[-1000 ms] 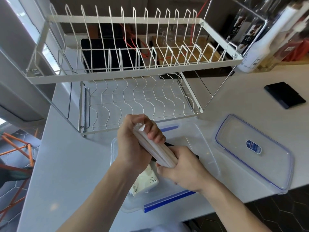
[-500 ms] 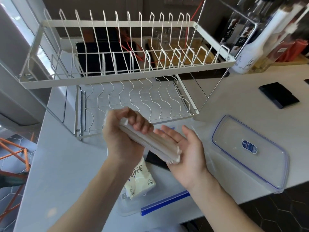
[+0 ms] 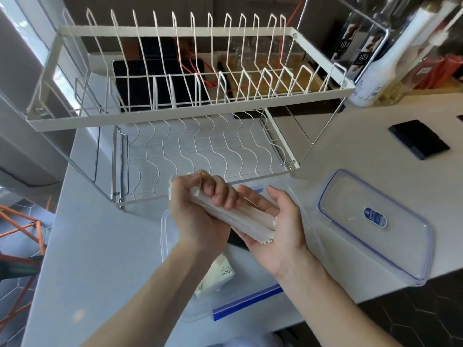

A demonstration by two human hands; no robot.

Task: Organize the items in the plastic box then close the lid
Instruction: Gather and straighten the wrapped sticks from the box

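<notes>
- Nearest us, the plastic box [image 3: 175, 291] sits open with a tissue pack [image 3: 215, 276] inside.
- Our left hand [image 3: 200, 216] grips the wrapped-straw bundle [image 3: 248, 221]; our flat, open right hand [image 3: 278, 229] only squares its end, so straws could spill.
- Farther right, the lid [image 3: 375, 226] waits near the counter edge.

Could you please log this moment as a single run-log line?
left hand: grips white packets | right hand: open, squaring packet ends | plastic box: open, below hands | lid: off, on counter

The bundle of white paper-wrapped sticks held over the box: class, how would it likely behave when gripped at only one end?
The bundle probably stays fairly stiff: it juts straight from the left hand. It seems light, resting on the open right hand. Its separate pieces could slide apart, since the ends look uneven.
</notes>
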